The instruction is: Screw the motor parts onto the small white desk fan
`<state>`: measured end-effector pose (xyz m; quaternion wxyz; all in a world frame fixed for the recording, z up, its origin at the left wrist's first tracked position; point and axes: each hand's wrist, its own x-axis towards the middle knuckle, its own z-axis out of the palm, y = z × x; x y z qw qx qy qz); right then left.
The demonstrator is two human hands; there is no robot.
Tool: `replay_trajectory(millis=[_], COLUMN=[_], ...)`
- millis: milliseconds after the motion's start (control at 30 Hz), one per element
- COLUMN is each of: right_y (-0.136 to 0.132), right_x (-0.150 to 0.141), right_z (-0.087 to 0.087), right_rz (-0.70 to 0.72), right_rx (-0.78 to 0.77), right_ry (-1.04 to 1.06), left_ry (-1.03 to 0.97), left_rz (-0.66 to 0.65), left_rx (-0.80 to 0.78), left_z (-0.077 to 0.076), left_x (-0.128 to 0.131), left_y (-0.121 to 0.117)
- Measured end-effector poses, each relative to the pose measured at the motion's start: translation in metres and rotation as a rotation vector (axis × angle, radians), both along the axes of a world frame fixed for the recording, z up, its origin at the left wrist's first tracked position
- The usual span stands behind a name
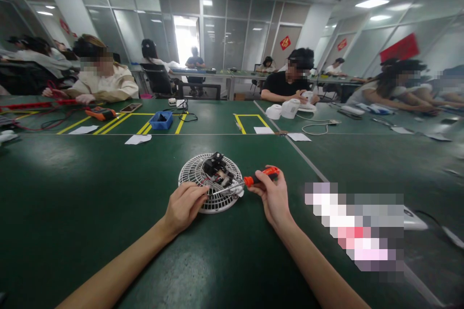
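Note:
A round white fan grille (188, 170) lies flat on the green table in front of me, with a dark motor assembly (217, 166) and some wires on top of it. My right hand (273, 193) grips the red and black handle of a screwdriver (261, 176). The metal shaft points left across the grille. At the shaft's far end, my left hand (186, 205) has its fingers pinched together by the tip. Whether those fingers hold the tip itself or a small part there is hidden.
Beyond the grille sit a blue bin (161, 120), an orange multimeter (100, 114) and paper slips (138, 139). White housings (290, 108) and a pale cable (321, 128) lie near a co-worker in black (286, 84). A pixelated patch covers items at right.

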<state>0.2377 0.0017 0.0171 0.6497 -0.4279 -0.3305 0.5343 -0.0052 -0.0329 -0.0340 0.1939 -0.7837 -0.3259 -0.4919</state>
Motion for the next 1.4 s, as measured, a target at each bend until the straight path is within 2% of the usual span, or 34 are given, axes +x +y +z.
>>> replay_trajectory(millis=[400, 900, 1167, 1400], right_y=[-0.004, -0.007, -0.014, -0.013], right_x=[-0.001, -0.002, -0.003, -0.001], right_z=[-0.005, -0.011, -0.011, -0.006], right_rz=[-0.092, -0.148, -0.186, -0.176], right_rx=[0.059, 0.129, 0.217, 0.159], right_ry=[0.017, -0.077, -0.168, -0.095], left_ry=[-0.039, -0.021, -0.074, -0.076], left_rz=[-0.006, -0.050, -0.076, -0.103], left_rx=[0.035, 0.010, 0.014, -0.022], left_z=[-0.005, -0.005, -0.007, -0.008], left_x=[0.001, -0.001, -0.002, 0.000], left_y=[0.004, 0.005, 0.005, 0.002])
